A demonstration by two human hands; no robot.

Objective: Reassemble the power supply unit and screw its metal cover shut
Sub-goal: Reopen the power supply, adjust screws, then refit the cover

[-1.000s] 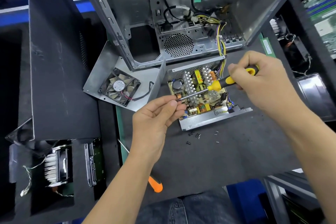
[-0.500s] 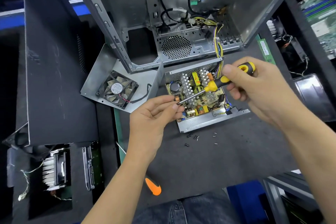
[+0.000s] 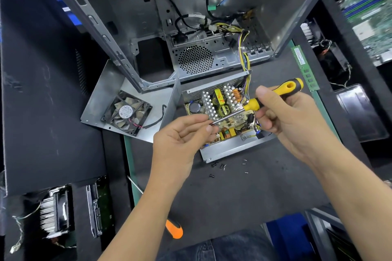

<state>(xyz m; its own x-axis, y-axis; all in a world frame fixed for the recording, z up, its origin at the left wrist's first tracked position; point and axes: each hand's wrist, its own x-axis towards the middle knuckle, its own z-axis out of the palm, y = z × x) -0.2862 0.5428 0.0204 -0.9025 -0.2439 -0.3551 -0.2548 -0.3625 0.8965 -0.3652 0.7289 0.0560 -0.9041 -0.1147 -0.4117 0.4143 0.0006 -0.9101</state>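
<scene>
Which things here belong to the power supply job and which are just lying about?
Job: power supply, cover with fan, yellow screwdriver, loose screws, left hand, right hand.
Lying about: orange screwdriver, RAM stick, heatsink, PC case.

This is an electronics repair or teardown workshop, a bench for taking computers apart. A dark work mat [image 3: 244, 193] covers the bench, and a gutted desktop computer case [image 3: 191, 34] stands open on it with loose cables hanging inside. Around it lie stripped parts: a cooling fan [image 3: 126, 112] on a metal cover [image 3: 99, 91], an opened power supply unit [image 3: 224, 110], a RAM stick [image 3: 302, 65], a finned heatsink [image 3: 53, 216] and a motherboard [image 3: 371, 12]. Loose screws [image 3: 220, 165] lie scattered on the mat, and an orange tool handle [image 3: 174, 229] rests at its near edge.
</scene>
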